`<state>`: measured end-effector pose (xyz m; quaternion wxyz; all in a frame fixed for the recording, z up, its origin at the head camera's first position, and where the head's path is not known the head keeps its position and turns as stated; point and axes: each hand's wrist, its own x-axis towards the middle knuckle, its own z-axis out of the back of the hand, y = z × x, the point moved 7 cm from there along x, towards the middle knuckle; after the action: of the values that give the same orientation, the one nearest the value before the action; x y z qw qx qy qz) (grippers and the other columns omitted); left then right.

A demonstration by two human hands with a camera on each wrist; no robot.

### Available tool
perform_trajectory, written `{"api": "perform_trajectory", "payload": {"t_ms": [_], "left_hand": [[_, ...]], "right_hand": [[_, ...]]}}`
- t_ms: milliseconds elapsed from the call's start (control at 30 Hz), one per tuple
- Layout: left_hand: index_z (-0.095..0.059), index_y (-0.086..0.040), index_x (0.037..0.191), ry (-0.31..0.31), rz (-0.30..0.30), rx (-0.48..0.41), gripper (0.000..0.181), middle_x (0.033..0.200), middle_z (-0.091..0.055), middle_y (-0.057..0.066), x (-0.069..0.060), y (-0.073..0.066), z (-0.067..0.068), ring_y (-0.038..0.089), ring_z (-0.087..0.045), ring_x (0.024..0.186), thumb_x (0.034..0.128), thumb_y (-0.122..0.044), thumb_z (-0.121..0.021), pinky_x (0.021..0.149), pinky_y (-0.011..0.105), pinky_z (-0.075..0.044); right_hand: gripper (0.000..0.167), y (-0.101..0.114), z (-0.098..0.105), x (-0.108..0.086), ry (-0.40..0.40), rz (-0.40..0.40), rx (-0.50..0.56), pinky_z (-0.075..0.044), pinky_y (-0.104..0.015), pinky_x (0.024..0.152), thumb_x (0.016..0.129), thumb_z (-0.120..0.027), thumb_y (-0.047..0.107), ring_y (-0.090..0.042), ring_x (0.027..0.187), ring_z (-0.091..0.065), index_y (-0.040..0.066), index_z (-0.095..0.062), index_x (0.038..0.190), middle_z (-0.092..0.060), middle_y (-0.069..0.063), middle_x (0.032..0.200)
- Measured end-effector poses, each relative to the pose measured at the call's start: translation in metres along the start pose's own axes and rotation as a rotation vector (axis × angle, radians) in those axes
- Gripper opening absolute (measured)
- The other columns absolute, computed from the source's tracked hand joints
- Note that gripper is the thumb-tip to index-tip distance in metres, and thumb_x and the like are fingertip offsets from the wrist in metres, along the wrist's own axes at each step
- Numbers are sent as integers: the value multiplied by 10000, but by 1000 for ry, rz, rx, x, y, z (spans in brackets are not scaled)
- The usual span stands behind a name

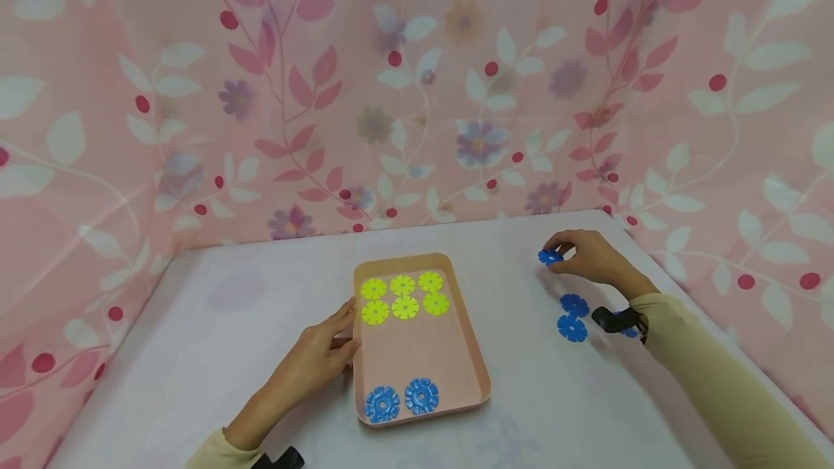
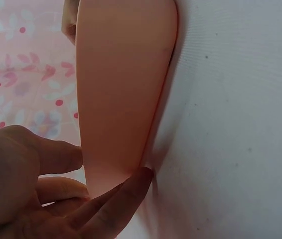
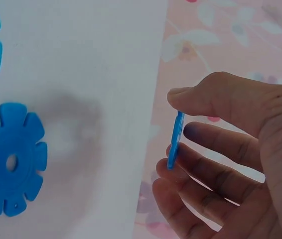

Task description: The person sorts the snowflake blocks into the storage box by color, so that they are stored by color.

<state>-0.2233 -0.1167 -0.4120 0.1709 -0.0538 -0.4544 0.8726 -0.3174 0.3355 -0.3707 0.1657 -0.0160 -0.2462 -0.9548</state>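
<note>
In the head view a pink tray (image 1: 417,353) holds several yellow-green notched discs (image 1: 405,307) in two rows at its far end and two blue discs (image 1: 421,396) at its near end. My left hand (image 1: 313,357) touches the tray's left side; in the left wrist view its fingertips (image 2: 138,181) rest against the tray wall (image 2: 123,89). My right hand (image 1: 596,259) pinches a blue disc (image 1: 550,257) above the table, right of the tray. The right wrist view shows that disc (image 3: 176,139) edge-on between thumb and fingers.
Blue discs (image 1: 572,328) lie on the white table (image 1: 521,411) below my right hand, one partly hidden by the black wrist strap (image 1: 615,320). A floral curtain (image 1: 417,93) hangs behind the table's far edge.
</note>
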Motion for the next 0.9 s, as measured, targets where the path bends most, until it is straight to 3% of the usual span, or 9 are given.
{"api": "perform_trajectory", "payload": {"t_ms": [267,500,600,900], "left_hand": [[-462,36,1526,6,-13,-18,601,1650,-315,166,1,-1,1,359,-690,1137,969,38,-689,749,307,-620],[-492,14,1517,-5,-37,83,601,1635,-336,173,1,-2,1,348,-602,1283,960,10,-718,939,394,-560],[-494,13,1516,-6,-28,109,603,1630,-341,177,1,-2,0,357,-559,1329,960,-6,-726,956,421,-547],[-531,-6,1502,-16,-29,107,575,1630,-342,179,3,-4,-1,349,-618,1263,961,-2,-724,952,445,-551]], "right_hand": [[347,16,1,0,0,15,60,-615,-402,792,865,-861,125,-326,997,-659,16,-737,1170,-708,-98,1058],[338,22,-1,-3,-4,24,73,-622,-371,772,862,-861,117,-303,965,-671,24,-736,1162,-699,-88,1049],[347,26,-2,-5,-6,40,77,-622,-352,762,858,-867,131,-298,963,-670,19,-733,1158,-700,-78,1046],[343,41,2,-6,-19,96,66,-616,-403,814,850,-881,147,-258,980,-655,50,-744,1150,-704,-28,1037]]}}
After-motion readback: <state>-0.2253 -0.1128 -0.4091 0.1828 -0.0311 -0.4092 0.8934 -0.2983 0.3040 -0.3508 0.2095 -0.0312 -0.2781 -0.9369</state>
